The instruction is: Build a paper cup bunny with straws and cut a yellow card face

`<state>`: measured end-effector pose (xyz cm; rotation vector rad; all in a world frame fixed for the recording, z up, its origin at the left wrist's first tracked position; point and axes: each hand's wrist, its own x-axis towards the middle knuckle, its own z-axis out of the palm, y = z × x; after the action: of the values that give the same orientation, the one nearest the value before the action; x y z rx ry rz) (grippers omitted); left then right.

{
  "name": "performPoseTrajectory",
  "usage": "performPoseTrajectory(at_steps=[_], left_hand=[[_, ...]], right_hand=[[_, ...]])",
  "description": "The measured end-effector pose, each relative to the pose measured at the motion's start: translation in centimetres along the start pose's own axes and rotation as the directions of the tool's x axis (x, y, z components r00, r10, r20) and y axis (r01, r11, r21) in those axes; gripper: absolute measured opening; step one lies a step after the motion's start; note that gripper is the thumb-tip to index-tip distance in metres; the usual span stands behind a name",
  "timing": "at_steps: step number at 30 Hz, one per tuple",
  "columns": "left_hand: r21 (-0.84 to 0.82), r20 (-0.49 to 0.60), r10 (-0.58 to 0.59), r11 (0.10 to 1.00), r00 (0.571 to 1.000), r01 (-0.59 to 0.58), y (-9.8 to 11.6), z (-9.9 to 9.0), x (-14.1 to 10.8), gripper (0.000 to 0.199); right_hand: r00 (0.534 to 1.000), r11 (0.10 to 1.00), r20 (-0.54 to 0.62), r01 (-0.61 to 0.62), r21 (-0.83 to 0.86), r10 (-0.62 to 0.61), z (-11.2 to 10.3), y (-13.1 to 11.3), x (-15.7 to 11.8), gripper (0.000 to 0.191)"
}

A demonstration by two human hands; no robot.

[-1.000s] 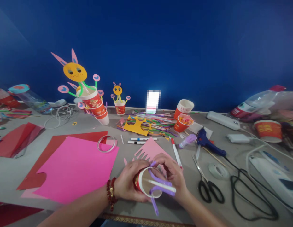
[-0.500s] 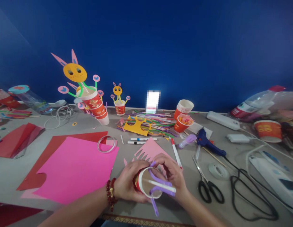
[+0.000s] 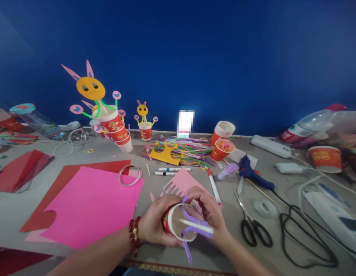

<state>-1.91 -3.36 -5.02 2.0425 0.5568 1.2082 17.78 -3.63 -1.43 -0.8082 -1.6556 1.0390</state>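
- Paper cup (image 3: pixel 174 226) is near centre, over the near edge of the table (image 3: pixel 228 255), tilted so its mouth faces right and up toward us.
- Our left hand (image 3: pixel 162 222) is wrapped round the cup's left side, fingers curled closed onto its red wall.
- Our right hand (image 3: pixel 209 212) sits at the cup's right, fingers bent, tips at the far rim against a purple strip. Pinching or just touching: we can't tell.
- Purple fuzzy strips (image 3: pixel 187 251) bend over the rim; a white stick (image 3: pixel 205 229) pokes out of the mouth between them.
- Bead bracelet (image 3: pixel 134 232) on our left wrist.
- Just beyond our hands: light pink paper (image 3: pixel 182 178) with a jagged cut edge, partly hidden. Red-capped marker (image 3: pixel 214 188) lies to its right.
- Left: hot pink sheet (image 3: pixel 97 207) on a red sheet (image 3: pixel 70 176), tape ring (image 3: pixel 128 185) overlapping the pink one.
- Right: scissors (image 3: pixel 247 217) with handles toward us, clear tape roll (image 3: pixel 273 210) beside them, blue glue gun (image 3: pixel 254 175) farther back.
- Far left: large yellow-faced rabbit figure (image 3: pixel 91 88) rising from stacked cups (image 3: pixel 112 125); smaller rabbit figure (image 3: pixel 142 110) to its right.
- Far centre: yellow sheet (image 3: pixel 165 155) with round cut-outs, lying against a spread of coloured strips (image 3: pixel 196 147).
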Motion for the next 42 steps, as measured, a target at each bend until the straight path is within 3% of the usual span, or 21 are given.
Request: performPoseTrajectory(at_steps=[9, 12, 14, 15, 17, 20, 22, 26, 36, 42], left_hand=[[-0.037, 0.006, -0.043, 0.998, 0.999, 0.043, 0.2, -0.2, -0.3, 0.084], [-0.162, -0.008, -0.087, 0.983, 0.996, 0.085, 0.2, -0.2, -0.4, 0.084], [-0.336, -0.023, -0.19, 0.926, 0.981, 0.172, 0.2, -0.2, -0.4, 0.08], [-0.455, -0.015, -0.264, 0.861, 0.964, 0.229, 0.1, -0.1, -0.4, 0.077], [-0.701, 0.086, -0.392, 0.629, 0.916, 0.335, 0.0, -0.1, -0.4, 0.071], [-0.884, 0.277, -0.385, 0.256, 0.881, 0.39, -0.4, 0.2, -0.4, 0.072], [-0.914, 0.318, -0.332, 0.14, 0.888, 0.38, -0.7, 0.4, -0.4, 0.076], [-0.942, 0.322, -0.258, 0.004, 0.911, 0.334, -0.8, 0.5, -0.1, 0.078], [-0.947, 0.316, -0.163, -0.108, 0.935, 0.302, -0.2, 0.2, 0.4, 0.07], [-0.952, 0.301, -0.138, -0.107, 0.944, 0.288, 0.2, 0.0, 0.6, 0.063]], right_hand=[[1.0, 1.0, 0.012, -0.007, 0.017, 0.007, -0.1, -0.1, -0.1, 0.004], [1.0, 0.999, 0.012, -0.016, 0.052, 0.016, -0.1, -0.2, -0.1, 0.002], [1.0, 0.995, 0.004, -0.026, 0.101, 0.026, -0.2, -0.3, 0.0, 0.008], [0.999, 0.99, -0.006, -0.033, 0.134, 0.034, -0.2, -0.3, 0.0, 0.012], [0.998, 0.979, -0.018, -0.056, 0.198, 0.061, -0.2, -0.3, 0.0, 0.02], [0.994, 0.963, -0.017, -0.102, 0.25, 0.11, -0.3, -0.1, 0.0, 0.027], [0.992, 0.96, -0.006, -0.119, 0.255, 0.124, -0.2, -0.1, -0.1, 0.027], [0.992, 0.962, 0.011, -0.121, 0.244, 0.122, -0.2, -0.2, -0.1, 0.026], [0.992, 0.979, 0.012, -0.124, 0.161, 0.124, -0.2, 0.5, -0.1, 0.02], [0.998, 0.998, -0.014, -0.066, -0.011, 0.066, -0.5, 1.6, 0.5, 0.018]])
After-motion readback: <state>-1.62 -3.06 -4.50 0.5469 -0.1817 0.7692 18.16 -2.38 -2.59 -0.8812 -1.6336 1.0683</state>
